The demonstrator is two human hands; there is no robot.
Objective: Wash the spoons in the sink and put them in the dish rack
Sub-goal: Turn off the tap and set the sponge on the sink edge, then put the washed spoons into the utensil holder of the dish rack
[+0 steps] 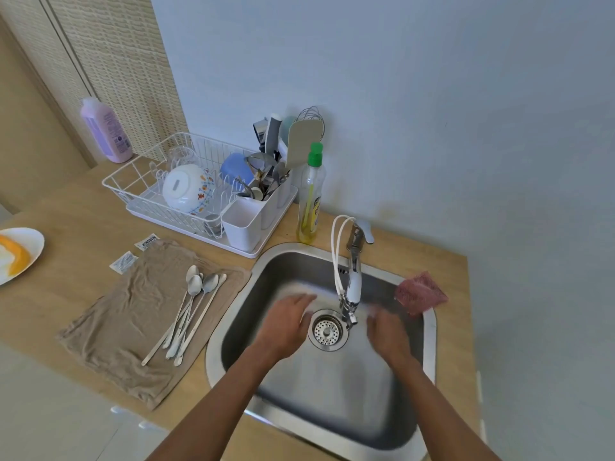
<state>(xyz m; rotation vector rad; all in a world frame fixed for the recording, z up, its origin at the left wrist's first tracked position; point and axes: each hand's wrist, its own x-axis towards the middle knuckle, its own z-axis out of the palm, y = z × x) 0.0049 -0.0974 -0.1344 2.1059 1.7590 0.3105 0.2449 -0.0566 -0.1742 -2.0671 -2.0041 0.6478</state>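
Over the steel sink (214, 357), both hands hold nothing. The left hand (286, 327) lies flat with straight fingers, while the right hand (387, 332) is too blurred for me to tell its shape. My worry is that the long-handled spoons (191, 311) overlap, so wet fingers lifting one could drag the rest off the brown cloth (133, 321) onto the bench (66, 227). They are slim and silvery, lying left of the sink, bowls pointing toward the white dish rack (139, 181).
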